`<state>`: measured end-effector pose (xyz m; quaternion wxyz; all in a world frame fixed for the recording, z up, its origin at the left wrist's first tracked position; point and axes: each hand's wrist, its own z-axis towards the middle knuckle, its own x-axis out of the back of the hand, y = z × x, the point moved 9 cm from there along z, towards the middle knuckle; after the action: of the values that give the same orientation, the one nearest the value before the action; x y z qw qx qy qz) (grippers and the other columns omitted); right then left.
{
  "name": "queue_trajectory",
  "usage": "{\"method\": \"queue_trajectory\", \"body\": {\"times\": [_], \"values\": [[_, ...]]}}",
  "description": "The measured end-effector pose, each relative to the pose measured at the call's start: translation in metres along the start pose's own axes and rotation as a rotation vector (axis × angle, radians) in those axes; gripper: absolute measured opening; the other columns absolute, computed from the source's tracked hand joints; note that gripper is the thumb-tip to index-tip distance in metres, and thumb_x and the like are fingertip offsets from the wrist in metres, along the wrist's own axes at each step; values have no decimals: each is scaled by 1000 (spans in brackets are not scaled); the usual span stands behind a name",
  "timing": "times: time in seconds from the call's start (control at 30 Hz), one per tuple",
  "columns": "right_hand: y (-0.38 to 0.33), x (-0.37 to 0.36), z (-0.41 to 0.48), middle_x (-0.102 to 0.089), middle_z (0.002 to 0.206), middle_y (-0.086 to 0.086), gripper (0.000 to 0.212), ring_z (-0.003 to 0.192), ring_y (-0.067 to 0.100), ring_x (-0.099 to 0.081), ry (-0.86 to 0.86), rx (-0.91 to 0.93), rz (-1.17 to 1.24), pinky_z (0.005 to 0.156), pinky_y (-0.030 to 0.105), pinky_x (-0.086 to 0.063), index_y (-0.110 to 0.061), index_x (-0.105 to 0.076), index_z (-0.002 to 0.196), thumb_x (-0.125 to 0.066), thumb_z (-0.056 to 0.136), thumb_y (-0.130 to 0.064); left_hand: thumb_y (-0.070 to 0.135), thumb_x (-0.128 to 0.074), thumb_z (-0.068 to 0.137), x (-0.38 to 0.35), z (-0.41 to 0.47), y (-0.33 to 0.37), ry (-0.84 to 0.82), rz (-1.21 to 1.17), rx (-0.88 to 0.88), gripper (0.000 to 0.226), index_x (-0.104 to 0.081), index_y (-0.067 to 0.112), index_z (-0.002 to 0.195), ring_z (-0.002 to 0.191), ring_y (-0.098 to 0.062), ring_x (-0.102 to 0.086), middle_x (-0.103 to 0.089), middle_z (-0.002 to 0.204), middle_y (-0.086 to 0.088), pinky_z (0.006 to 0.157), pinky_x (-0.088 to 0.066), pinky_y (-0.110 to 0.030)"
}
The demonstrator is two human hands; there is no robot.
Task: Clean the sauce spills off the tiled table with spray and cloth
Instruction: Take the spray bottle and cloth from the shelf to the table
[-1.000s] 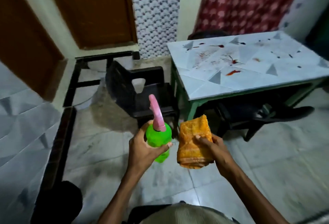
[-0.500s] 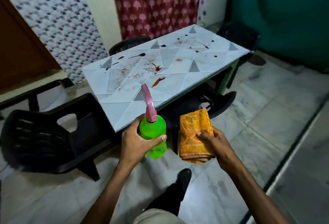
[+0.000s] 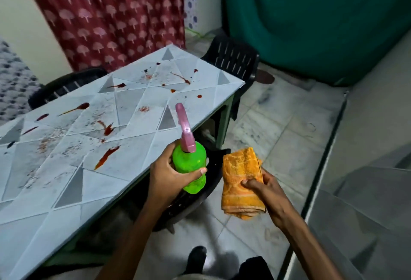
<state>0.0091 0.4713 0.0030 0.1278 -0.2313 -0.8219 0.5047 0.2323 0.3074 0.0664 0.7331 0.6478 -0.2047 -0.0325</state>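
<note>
Sauce spills (image 3: 106, 156) streak the tiled table (image 3: 66, 190) at left. Left hand (image 3: 165, 176) curls fingers and thumb round the body of the green spray bottle (image 3: 189, 164), upright just off the table's near edge; its smooth plastic probably slips when wet, so the neck under the pink trigger (image 3: 185, 128) seems the surer hold. Right hand (image 3: 264, 188) pinches the folded orange cloth (image 3: 240, 175), thumb on top, beside the bottle; soft and light, it should bunch easily.

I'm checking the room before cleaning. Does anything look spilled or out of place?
Yes. The tiled table is spattered with red-brown sauce spills: streaks, drops and faint smears across most of its top. The left hand grips the green spray bottle and the right hand holds the folded orange cloth.
</note>
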Motion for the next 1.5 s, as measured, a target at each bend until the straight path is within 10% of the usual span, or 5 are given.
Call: {"method": "queue_trajectory", "body": {"times": [0.3,0.57,0.97,1.2,1.5], "values": [[-82,165,154,-76,107,4,37,100,29,-72,-58,63,-88,94,53,-56,-25,-65,119,-67,88,-5,38,-95,50,-181,91,21,50,-25,44,79,-62,26,121,99,-22,-70,-73,108,-1,88,-58,-46],[-169,231,261,-75,112,5,35,100,25,-72,-231,40,-113,81,38,-60,-24,-63,122,-65,91,-10,44,-94,41,-268,144,53,252,54,124,82,-59,28,114,87,13,-62,-64,98,37,75,-48,-4],[-237,173,458,-70,120,6,51,107,28,-68,-501,3,-246,95,49,-55,-24,-61,128,-77,79,-19,29,-97,51,-281,270,39,550,-13,148,76,-65,26,121,99,-18,-71,-74,107,1,88,-58,-46],[-253,122,547,-71,117,13,49,107,35,-67,-577,-51,-272,96,52,-54,-19,-65,116,-78,69,-14,24,-100,48,-250,349,24,694,30,184,77,-65,25,117,96,-5,-69,-73,104,8,82,-55,-19],[-277,1,641,-74,108,14,52,96,37,-71,-804,-121,-416,85,53,-59,-17,-66,119,-78,69,-21,39,-95,50,-203,398,-5,950,65,263,76,-62,32,119,105,-13,-68,-71,114,8,90,-56,-36]]}}
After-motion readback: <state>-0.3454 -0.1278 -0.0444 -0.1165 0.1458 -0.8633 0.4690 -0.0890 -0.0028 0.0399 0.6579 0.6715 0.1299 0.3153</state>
